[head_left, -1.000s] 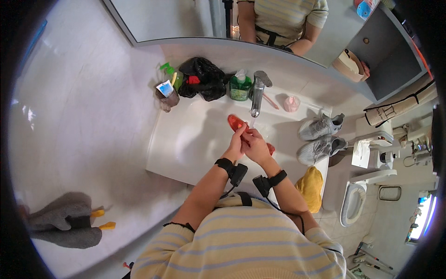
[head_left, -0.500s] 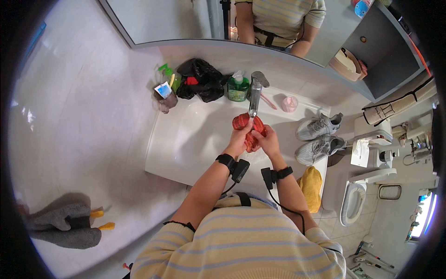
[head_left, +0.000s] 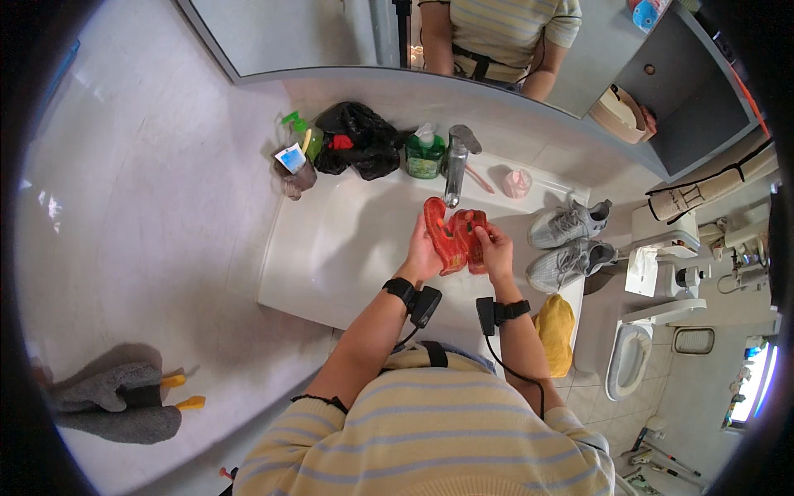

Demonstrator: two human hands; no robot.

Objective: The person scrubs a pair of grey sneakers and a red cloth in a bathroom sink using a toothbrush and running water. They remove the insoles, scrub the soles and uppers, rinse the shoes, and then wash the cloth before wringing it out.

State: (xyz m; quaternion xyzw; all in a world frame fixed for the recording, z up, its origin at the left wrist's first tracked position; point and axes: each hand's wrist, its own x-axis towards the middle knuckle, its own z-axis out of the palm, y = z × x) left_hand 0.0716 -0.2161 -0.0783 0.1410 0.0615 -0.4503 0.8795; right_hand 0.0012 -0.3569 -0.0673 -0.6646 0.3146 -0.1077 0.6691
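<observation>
Both the left sandal [head_left: 444,241] and the right sandal [head_left: 475,241], red and seemingly a pair, are off any surface, over the sink [head_left: 331,248] just below the tap [head_left: 455,174]; handling looks under way, with neither set down, and how clean they are cannot be told. The left hand [head_left: 423,254] has its grip round the left sandal's outer side, while the right hand [head_left: 498,253] pinches the right sandal. The left sandal's long axis slants from upper left to lower right, rounded end tapward; the right's runs nearly straight toward the person.

Shoes [head_left: 562,266] right of faucet [head_left: 454,175], bag [head_left: 374,153] left
</observation>
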